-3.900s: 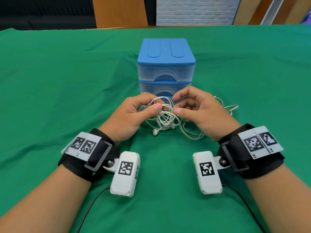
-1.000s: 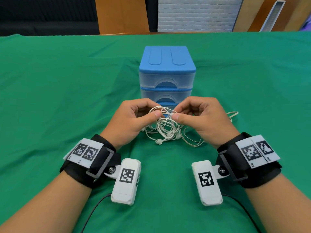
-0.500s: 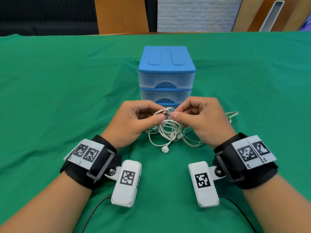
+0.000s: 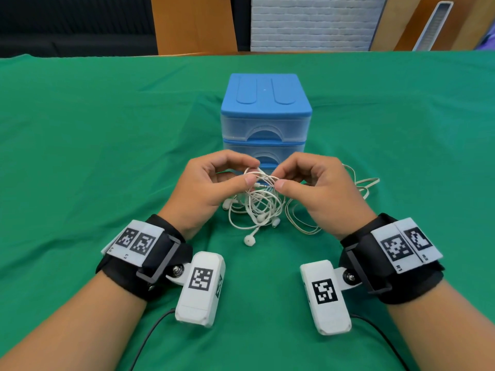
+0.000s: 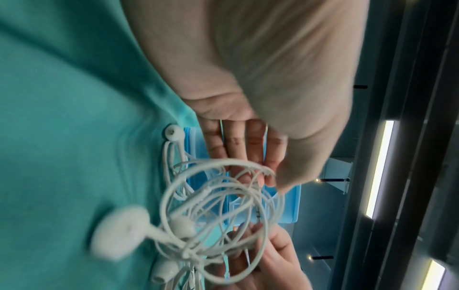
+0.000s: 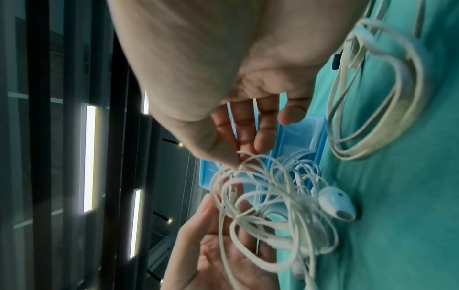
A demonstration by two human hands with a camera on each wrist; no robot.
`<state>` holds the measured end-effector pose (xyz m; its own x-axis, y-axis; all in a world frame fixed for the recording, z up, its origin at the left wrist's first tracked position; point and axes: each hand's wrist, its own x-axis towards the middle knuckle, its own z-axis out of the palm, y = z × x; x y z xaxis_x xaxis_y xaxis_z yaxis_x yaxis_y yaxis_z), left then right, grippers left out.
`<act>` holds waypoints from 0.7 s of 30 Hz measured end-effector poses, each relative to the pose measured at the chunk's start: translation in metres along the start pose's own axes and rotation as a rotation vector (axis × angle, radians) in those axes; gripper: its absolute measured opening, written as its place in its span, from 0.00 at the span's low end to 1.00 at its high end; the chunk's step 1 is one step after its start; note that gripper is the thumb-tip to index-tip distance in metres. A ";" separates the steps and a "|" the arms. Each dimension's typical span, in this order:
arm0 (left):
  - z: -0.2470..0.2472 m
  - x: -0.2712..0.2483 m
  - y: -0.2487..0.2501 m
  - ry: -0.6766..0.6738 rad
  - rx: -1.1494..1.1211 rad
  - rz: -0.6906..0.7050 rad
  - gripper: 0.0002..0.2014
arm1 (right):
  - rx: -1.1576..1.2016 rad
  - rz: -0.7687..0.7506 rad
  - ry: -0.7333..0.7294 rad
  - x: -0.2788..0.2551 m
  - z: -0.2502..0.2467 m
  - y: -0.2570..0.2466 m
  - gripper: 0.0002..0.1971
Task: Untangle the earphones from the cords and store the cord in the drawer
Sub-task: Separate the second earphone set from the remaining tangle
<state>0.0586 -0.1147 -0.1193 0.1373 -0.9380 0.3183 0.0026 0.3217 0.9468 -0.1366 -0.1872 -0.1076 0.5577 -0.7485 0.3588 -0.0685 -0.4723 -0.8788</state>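
A tangle of white earphones [image 4: 261,204] hangs between my two hands just above the green cloth, in front of the blue drawer unit [image 4: 266,113]. My left hand [image 4: 214,186] pinches the top of the tangle with thumb and curled fingers. My right hand [image 4: 310,183] pinches wire loops beside it. One earbud [image 4: 249,240] dangles lowest and touches the cloth; it shows large in the left wrist view as the earbud [image 5: 119,231]. A flat cream cord [image 4: 359,188] lies coiled on the cloth right of my right hand, seen as the cream cord [image 6: 387,94] in the right wrist view.
The drawer unit has two clear drawers, both closed, the lower drawer [image 4: 263,153] partly hidden behind my hands. The green tablecloth [image 4: 107,156] spreads wide on both sides. Wooden panels and a white brick wall stand beyond the far edge.
Both hands have kept pinching the tangle and shifted slightly. One earbud dropped lower out of the bundle about half a second ago and still dangles near the cloth.
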 end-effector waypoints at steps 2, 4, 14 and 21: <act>0.000 0.001 0.001 0.026 -0.073 -0.016 0.11 | 0.030 0.019 -0.029 -0.001 0.000 -0.003 0.01; 0.000 0.001 0.002 0.031 -0.111 -0.014 0.11 | 0.120 0.052 -0.041 -0.001 0.000 -0.007 0.03; 0.003 -0.003 0.003 -0.129 -0.050 -0.019 0.09 | 0.034 0.071 -0.098 -0.001 0.004 -0.002 0.05; 0.000 -0.003 0.004 -0.240 -0.103 -0.062 0.25 | -0.018 0.056 0.099 0.002 -0.002 0.003 0.07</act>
<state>0.0580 -0.1109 -0.1166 -0.1051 -0.9561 0.2737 0.1058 0.2629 0.9590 -0.1372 -0.1910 -0.1090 0.4680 -0.8159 0.3397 -0.1123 -0.4361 -0.8928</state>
